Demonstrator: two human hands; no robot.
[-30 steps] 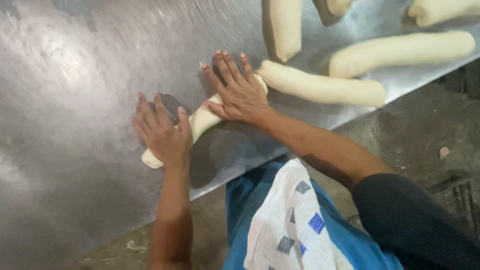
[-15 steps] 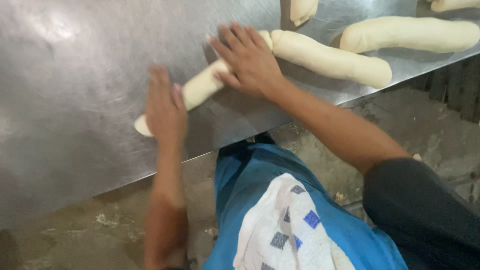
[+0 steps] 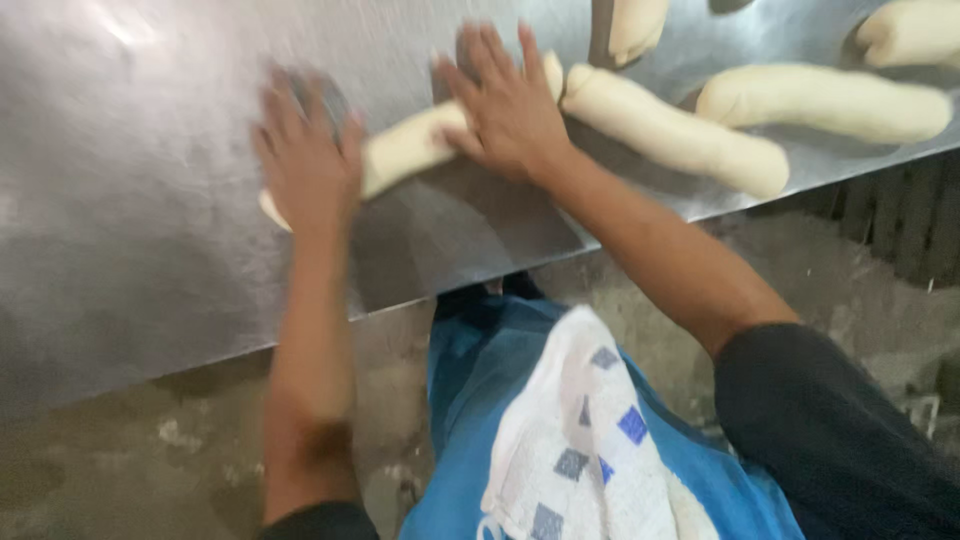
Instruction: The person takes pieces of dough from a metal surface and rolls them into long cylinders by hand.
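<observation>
Both palms press flat, fingers spread, on the dough log point(image 3: 415, 145): left hand point(image 3: 305, 160) over its 8 o'clock end, right hand point(image 3: 510, 105) over its 2 o'clock end. Its long axis runs 8 to 2 across the steel table point(image 3: 130, 230). A finished roll point(image 3: 670, 130) seems to touch it at 3 o'clock; open steel lies toward 9, the table edge at 6

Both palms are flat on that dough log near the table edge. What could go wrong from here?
1. The dough log lies at a slant beside the finished dough roll; the right hand is close to it, so the two pieces might touch and stick.
2. The left hand covers the log's near end, not far from the steel table edge; a long pull toward the body could bring that end close to the drop.
</observation>
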